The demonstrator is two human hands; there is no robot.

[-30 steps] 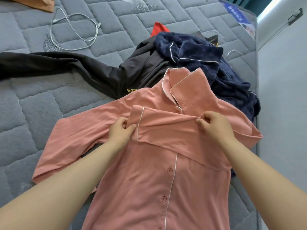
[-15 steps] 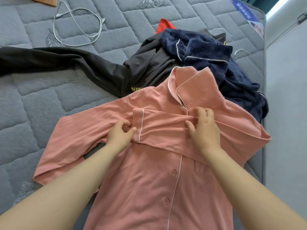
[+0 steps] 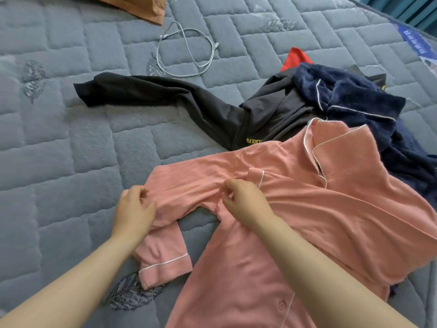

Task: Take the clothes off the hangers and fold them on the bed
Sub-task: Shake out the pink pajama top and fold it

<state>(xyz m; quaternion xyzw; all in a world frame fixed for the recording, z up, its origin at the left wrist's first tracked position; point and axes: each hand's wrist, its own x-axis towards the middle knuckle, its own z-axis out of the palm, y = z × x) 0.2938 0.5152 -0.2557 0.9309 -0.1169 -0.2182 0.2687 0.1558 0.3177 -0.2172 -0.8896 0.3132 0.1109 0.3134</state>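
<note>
- Lying flat on the bed (image 3: pixel 59 138), the pink shirt (image 3: pixel 331 221) has its collar pointing away and to the right. Its buttoned front runs back toward the person, and that is its long axis.
- One outstretched sleeve (image 3: pixel 189 178) runs crosswise to that axis, leftward from the shoulder. It bends under the left hand and doubles back, so its piped cuff (image 3: pixel 165 266) lies nearest the person.
- The left hand (image 3: pixel 134 211) sits on that bend at the sleeve's outer end, with its fingers curled onto the cloth in what looks like a pinch.
- The right hand (image 3: pixel 243 202) sits at the sleeve's root by the underarm, with its fingertips closed on a small ridge of fabric.
- The other sleeve lies folded across the chest, and its cuff edge (image 3: pixel 256 178) is just beside the right hand.
- The coming fold probably carries the outstretched sleeve rightward over the shirt's body. The left hand holds the free end and would do the travelling, while the right hand marks the hinge line.
- A black garment (image 3: pixel 165 98) and a navy robe (image 3: pixel 354 102) lie beyond the collar, away from that path.
</note>
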